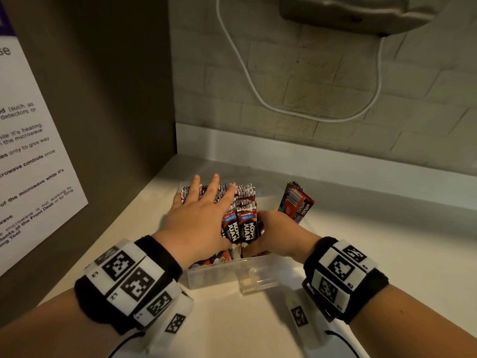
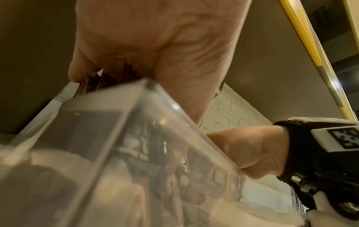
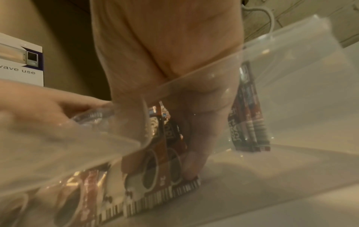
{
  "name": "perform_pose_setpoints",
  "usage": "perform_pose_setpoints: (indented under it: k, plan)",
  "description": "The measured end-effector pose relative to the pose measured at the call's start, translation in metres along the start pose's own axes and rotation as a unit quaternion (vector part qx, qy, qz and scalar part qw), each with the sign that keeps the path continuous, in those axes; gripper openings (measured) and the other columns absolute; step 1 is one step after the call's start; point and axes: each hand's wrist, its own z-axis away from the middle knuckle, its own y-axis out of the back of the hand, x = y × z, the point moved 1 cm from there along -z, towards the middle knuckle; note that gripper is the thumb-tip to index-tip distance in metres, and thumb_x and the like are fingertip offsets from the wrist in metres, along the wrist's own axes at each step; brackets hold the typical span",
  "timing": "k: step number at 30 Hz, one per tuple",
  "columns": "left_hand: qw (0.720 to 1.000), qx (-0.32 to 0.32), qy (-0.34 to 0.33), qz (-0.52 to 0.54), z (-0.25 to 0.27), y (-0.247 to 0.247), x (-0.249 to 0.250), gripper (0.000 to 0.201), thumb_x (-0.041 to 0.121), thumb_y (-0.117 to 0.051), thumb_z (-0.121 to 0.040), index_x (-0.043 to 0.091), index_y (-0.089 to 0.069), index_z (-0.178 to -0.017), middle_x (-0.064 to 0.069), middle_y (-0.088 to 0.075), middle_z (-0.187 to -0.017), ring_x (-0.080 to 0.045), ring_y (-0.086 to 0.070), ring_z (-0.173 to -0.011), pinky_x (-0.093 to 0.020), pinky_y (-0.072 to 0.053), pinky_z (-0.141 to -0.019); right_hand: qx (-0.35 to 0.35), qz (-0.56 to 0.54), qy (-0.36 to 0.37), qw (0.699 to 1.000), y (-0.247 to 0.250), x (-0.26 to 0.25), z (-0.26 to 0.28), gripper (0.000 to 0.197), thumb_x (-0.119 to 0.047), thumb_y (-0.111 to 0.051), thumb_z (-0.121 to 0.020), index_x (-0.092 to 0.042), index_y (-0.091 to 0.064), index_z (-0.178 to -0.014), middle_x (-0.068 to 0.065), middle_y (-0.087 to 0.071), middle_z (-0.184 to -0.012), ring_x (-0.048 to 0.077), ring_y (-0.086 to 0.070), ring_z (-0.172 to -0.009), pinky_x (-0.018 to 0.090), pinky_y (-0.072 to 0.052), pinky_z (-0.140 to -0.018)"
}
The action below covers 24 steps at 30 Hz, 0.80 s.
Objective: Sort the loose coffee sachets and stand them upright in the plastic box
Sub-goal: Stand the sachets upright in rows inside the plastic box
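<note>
A clear plastic box (image 1: 219,276) stands on the white counter, with red-and-black coffee sachets upright inside. My left hand (image 1: 201,210) lies flat, fingers straight, pressing on the tops of the back row of sachets (image 1: 244,192). My right hand (image 1: 273,228) reaches into the box and grips a couple of front sachets (image 1: 245,228) between thumb and fingers. The right wrist view shows these sachets (image 3: 161,153) through the box wall (image 3: 291,61), the fingers (image 3: 194,161) running down behind them. More sachets (image 1: 296,202) lean at the box's right end.
A dark cabinet side with a paper notice (image 1: 31,151) rises close on the left. The brick wall (image 1: 335,86) behind carries a hanging white cable (image 1: 247,73). White counter (image 1: 387,241) stretches to the right and in front of the box.
</note>
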Motion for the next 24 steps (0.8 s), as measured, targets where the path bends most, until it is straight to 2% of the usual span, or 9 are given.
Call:
perform_pose_setpoints:
  k: [5,8,11,14,17,21,22,24]
  plan:
    - [1.0,-0.017,-0.011,-0.015,0.0,0.001,-0.001,0.111,0.061,-0.067,-0.076,0.048,0.019,-0.146,0.0,0.026,-0.159,-0.035,0.022,-0.145,-0.055,-0.001,-0.117,0.003,0.005,0.002,1.0,0.0,0.001,0.002,0.05,-0.024,-0.084,-0.068,-0.019,-0.065,-0.114,-0.003,-0.069,-0.107,0.014,-0.063,-0.098,0.024,-0.05,-0.085]
    - [0.998,-0.045,-0.028,-0.026,0.001,0.006,-0.005,0.12,0.064,-0.072,-0.069,0.051,0.022,-0.143,0.002,0.029,-0.157,-0.034,0.025,-0.144,-0.054,0.0,-0.117,0.0,0.023,-0.001,1.0,0.002,0.001,0.002,0.05,-0.025,-0.084,-0.067,-0.018,-0.065,-0.113,-0.002,-0.07,-0.108,0.015,-0.064,-0.099,0.03,-0.052,-0.088]
    - [0.997,-0.061,-0.039,-0.027,0.002,0.009,-0.01,0.129,0.058,-0.078,-0.066,0.05,0.026,-0.142,0.002,0.03,-0.157,-0.031,0.027,-0.144,-0.051,0.002,-0.117,-0.02,0.021,-0.001,1.0,0.006,0.0,0.002,0.044,-0.016,-0.082,-0.069,-0.014,-0.065,-0.11,0.002,-0.07,-0.106,0.019,-0.065,-0.097,0.035,-0.054,-0.087]
    - [0.997,-0.068,-0.042,-0.022,0.002,0.01,-0.012,0.132,0.055,-0.08,-0.065,0.048,0.026,-0.143,0.001,0.03,-0.157,-0.031,0.027,-0.144,-0.049,0.003,-0.118,-0.048,0.056,0.002,0.997,0.007,-0.003,0.004,0.031,-0.016,-0.076,-0.076,-0.012,-0.064,-0.104,0.003,-0.068,-0.105,0.018,-0.063,-0.094,0.026,-0.05,-0.078]
    - [0.997,-0.067,-0.041,-0.027,0.003,0.01,-0.012,0.132,0.057,-0.079,-0.066,0.046,0.026,-0.144,0.001,0.03,-0.157,-0.031,0.026,-0.144,-0.049,0.002,-0.118,-0.054,0.059,-0.005,0.997,0.007,-0.006,0.006,0.029,-0.018,-0.075,-0.078,-0.014,-0.065,-0.104,0.002,-0.067,-0.103,0.017,-0.062,-0.092,0.023,-0.046,-0.075]
    - [0.996,-0.077,-0.032,-0.017,0.004,0.01,-0.012,0.13,0.067,-0.074,-0.064,0.045,0.025,-0.145,0.002,0.031,-0.157,-0.03,0.028,-0.143,-0.053,0.004,-0.117,-0.051,0.041,-0.021,0.998,0.01,-0.004,0.008,0.017,-0.017,-0.076,-0.076,-0.017,-0.061,-0.084,-0.004,-0.063,-0.08,0.011,-0.06,-0.071,0.018,-0.046,-0.059]
    - [0.996,-0.079,-0.029,-0.015,0.004,0.011,-0.012,0.13,0.07,-0.073,-0.063,0.045,0.025,-0.145,0.002,0.031,-0.156,-0.03,0.029,-0.143,-0.054,0.004,-0.117,-0.049,0.031,-0.032,0.998,0.011,-0.003,0.007,0.019,-0.017,-0.078,-0.075,-0.016,-0.061,-0.084,-0.003,-0.064,-0.079,0.012,-0.062,-0.072,0.022,-0.051,-0.061]
    - [0.996,-0.081,-0.025,-0.008,0.003,0.012,-0.014,0.131,0.073,-0.072,-0.06,0.045,0.025,-0.145,0.002,0.032,-0.156,-0.029,0.03,-0.142,-0.054,0.006,-0.116,-0.041,0.008,-0.056,0.998,0.013,0.0,0.008,0.033,-0.02,-0.081,-0.071,-0.008,-0.062,-0.095,0.007,-0.068,-0.089,0.023,-0.068,-0.082,0.039,-0.059,-0.075]
